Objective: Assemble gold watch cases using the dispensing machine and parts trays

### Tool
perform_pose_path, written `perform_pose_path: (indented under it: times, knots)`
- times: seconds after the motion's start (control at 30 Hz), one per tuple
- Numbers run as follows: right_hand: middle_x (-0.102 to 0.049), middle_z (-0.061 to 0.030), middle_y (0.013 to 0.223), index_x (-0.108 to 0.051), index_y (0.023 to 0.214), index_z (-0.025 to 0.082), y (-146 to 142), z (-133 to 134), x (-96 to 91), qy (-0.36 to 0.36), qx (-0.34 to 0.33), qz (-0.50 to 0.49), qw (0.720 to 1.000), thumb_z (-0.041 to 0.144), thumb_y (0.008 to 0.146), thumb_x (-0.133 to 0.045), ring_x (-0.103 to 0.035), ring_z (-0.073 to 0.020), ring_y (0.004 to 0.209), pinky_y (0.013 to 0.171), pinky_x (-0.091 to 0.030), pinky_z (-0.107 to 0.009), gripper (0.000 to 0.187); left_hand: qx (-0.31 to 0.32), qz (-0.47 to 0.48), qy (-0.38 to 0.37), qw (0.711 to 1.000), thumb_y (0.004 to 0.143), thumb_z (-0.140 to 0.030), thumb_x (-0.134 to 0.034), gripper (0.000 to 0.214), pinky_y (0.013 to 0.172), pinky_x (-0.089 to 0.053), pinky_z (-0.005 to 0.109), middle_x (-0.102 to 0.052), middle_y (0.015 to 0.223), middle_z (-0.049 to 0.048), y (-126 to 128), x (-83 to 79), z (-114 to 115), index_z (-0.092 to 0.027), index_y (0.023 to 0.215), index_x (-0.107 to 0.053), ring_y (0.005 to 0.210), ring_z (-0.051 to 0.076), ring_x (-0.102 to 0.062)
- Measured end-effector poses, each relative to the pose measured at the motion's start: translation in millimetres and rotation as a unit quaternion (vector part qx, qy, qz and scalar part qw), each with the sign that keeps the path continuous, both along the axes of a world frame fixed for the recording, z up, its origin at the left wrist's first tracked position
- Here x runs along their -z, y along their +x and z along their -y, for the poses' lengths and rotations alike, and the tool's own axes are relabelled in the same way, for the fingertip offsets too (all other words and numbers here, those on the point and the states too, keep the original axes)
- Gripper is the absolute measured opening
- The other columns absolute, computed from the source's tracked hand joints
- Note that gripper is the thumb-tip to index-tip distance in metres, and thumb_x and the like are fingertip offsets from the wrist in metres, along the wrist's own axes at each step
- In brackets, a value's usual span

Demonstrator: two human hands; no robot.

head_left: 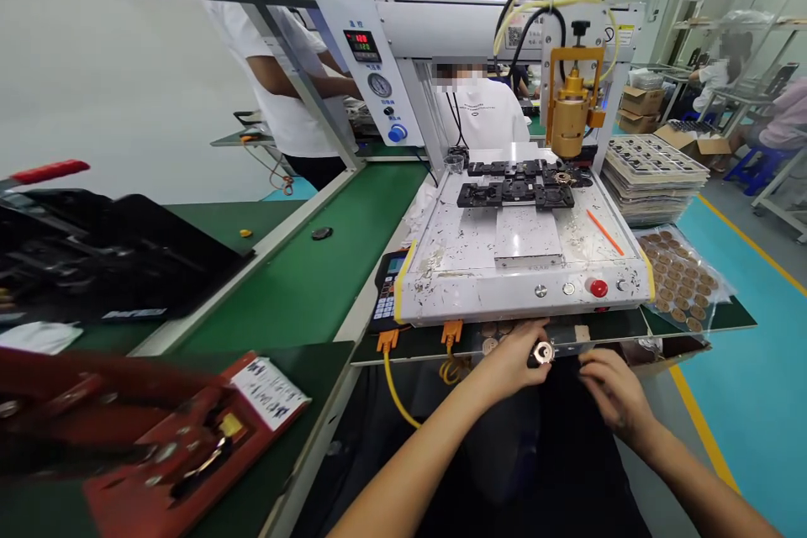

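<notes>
My left hand (526,360) is closed around a small round part with a copper-coloured ring face and a dark rim (543,353), just in front of the table's front edge. My right hand (611,391) is a little to the right and apart from it, fingers curled and tips close together; what they hold, if anything, is too small to make out. Under the front of the white bench machine (466,294), several copper-coloured discs (490,343) lie near my left hand. Black fixtures (517,189) with a copper-coloured ring in one of them stand on the machine's bed.
A brass-coloured press head (569,118) hangs over the fixtures. An orange stick (605,233) lies on the bed. Right are stacked trays (652,172) and a bag of brown discs (684,282). Left are a keypad (386,294), yellow cables (397,395) and a red hand press (182,445). Other people work behind.
</notes>
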State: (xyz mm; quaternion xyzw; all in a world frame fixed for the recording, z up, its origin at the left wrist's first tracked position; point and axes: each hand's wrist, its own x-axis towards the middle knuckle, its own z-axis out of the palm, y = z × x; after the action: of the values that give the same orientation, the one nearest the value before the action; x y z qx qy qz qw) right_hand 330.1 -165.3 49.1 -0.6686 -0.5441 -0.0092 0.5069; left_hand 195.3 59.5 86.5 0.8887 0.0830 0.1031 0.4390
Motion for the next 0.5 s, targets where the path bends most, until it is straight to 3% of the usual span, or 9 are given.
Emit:
perform_pose_path:
  times: [0.1,0.2,0.27,0.3,0.33,0.4,0.5]
  knots:
    - [-0.077,-0.0078,0.091,-0.071,0.110,0.023,6.6,-6.1,-27.7,-0.035,0.058,-0.115,0.991,0.033,0.111,-0.060,-0.075,-0.0235,0.080,0.071,-0.062,-0.035,0.014,-0.035,0.017,0.001,0.999,0.083,-0.013,-0.073,0.029,0.109,-0.055,0.051,-0.076,0.129,0.0158,7.3,-0.4,5.3,-0.020,0.110,-0.069,0.122,0.036,-0.072]
    - [-0.074,-0.0039,0.082,-0.072,0.118,0.022,6.1,-13.7,-50.5,-0.068,0.056,-0.197,0.976,0.044,0.110,-0.060,-0.068,-0.0181,0.063,0.057,-0.056,-0.029,0.026,-0.058,0.043,-0.005,0.997,0.086,-0.016,-0.073,0.034,0.113,-0.052,0.051,-0.074,0.132,0.0137,-3.6,-8.2,15.6,-0.021,0.119,-0.068,0.126,0.034,-0.070]
    - [-0.074,-0.0042,0.083,-0.074,0.123,0.021,0.0,-17.6,-63.2,-0.082,0.040,-0.248,0.964,0.051,0.108,-0.063,-0.064,-0.0164,0.061,0.055,-0.054,-0.028,0.035,-0.083,0.055,-0.077,0.992,0.091,-0.020,-0.073,0.034,0.107,-0.056,0.047,-0.076,0.126,0.0107,-19.1,-16.8,24.4,-0.023,0.124,-0.066,0.117,0.029,-0.073]
    - [-0.074,-0.0042,0.084,-0.074,0.124,0.021,-4.0,-19.5,-68.9,-0.086,0.028,-0.285,0.954,0.054,0.105,-0.067,-0.063,-0.0157,0.061,0.056,-0.054,-0.028,0.039,-0.098,0.058,-0.151,0.982,0.091,-0.023,-0.074,0.033,0.100,-0.059,0.043,-0.077,0.119,0.0090,-27.6,-21.8,28.9,-0.023,0.123,-0.066,0.109,0.027,-0.075]
    - [-0.074,-0.0041,0.084,-0.075,0.122,0.021,-8.1,-21.8,-74.0,-0.086,0.015,-0.328,0.941,0.057,0.101,-0.072,-0.061,-0.0149,0.060,0.055,-0.053,-0.028,0.042,-0.113,0.060,-0.245,0.961,0.090,-0.025,-0.078,0.034,0.091,-0.062,0.040,-0.078,0.111,0.0070,-36.0,-27.1,33.3,-0.023,0.122,-0.066,0.100,0.024,-0.076]
    - [-0.074,-0.0034,0.083,-0.075,0.111,0.020,-15.3,-27.4,-82.2,-0.085,-0.012,-0.419,0.904,0.060,0.090,-0.083,-0.058,-0.0133,0.057,0.054,-0.051,-0.028,0.046,-0.146,0.058,-0.430,0.889,0.083,-0.027,-0.089,0.043,0.080,-0.064,0.035,-0.077,0.104,0.0046,-50.5,-38.2,41.3,-0.021,0.118,-0.065,0.088,0.022,-0.078]
    - [-0.070,0.0009,0.068,-0.069,0.093,0.020,-22.5,-37.2,-87.6,-0.102,-0.045,-0.485,0.867,0.060,0.080,-0.092,-0.055,-0.0118,0.051,0.051,-0.048,-0.027,0.047,-0.195,0.057,-0.560,0.804,0.071,-0.024,-0.101,0.057,0.086,-0.065,0.033,-0.080,0.106,0.0076,-66.0,-54.7,50.2,-0.017,0.117,-0.067,0.094,0.024,-0.082]
